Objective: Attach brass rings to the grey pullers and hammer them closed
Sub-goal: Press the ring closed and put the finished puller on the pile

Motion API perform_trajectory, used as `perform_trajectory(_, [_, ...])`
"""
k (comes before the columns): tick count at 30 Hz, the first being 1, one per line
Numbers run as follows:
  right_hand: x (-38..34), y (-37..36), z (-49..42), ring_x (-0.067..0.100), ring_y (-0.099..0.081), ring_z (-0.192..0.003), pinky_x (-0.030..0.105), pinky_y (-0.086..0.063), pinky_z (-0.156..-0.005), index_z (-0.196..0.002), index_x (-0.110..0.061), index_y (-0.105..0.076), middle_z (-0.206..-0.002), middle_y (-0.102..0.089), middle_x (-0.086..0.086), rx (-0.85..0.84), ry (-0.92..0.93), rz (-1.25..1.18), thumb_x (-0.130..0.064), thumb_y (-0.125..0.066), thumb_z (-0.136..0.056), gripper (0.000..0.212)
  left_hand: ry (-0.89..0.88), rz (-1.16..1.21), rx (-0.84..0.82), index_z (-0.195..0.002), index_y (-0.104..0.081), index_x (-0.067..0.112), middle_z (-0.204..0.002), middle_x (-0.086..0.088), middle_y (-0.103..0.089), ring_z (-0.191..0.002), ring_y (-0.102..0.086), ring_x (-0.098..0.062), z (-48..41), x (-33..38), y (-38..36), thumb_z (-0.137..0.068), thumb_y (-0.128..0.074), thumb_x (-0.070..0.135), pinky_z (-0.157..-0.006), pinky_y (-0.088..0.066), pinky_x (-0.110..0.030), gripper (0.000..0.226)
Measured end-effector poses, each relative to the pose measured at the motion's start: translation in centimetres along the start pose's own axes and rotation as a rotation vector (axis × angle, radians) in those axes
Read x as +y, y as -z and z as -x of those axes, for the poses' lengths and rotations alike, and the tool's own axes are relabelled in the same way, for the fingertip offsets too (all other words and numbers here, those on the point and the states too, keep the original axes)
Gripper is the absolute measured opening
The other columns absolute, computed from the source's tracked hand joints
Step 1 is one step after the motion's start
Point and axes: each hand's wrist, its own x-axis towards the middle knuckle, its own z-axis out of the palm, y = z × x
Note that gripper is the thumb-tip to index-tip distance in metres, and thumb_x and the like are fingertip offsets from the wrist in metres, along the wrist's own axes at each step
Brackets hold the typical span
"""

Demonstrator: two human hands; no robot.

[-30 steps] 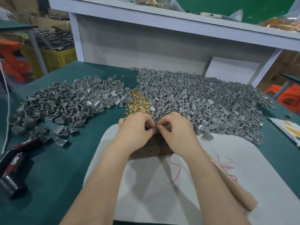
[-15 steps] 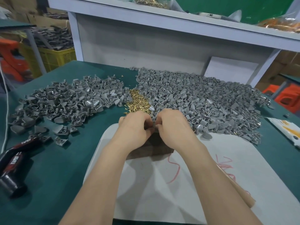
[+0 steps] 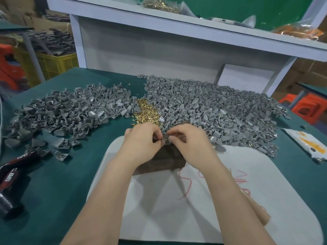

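Left hand: I saw its grip pinched on one grey puller, just above the dark block.
Right hand: its grip pinched the same piece from the other side; maybe a ring was there too, but it was too small to tell.
Brass rings: a gold heap lay just behind the hands, between two big grey piles.
Hammer: it lay on the green counter, far left.
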Motion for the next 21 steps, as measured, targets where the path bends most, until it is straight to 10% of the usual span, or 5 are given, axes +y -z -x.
perform_trajectory(21, [-2.6, 0.3, -1.0, 0.024, -0.057, -0.100, 0.033, -0.047, -0.086, -0.100, -0.016, -0.068, -0.106, -0.058, 0.004, -0.168, -0.080, 0.356, -0.015, -0.057, -0.091, 0.014, -0.020, -0.014, 0.006, -0.080, -0.065, 0.022, -0.087, 0.004, -0.063, -0.092, -0.058, -0.023, 0.1, 0.1, -0.2, -0.087, -0.066, 0.031, -0.092, -0.044, -0.042, 0.011])
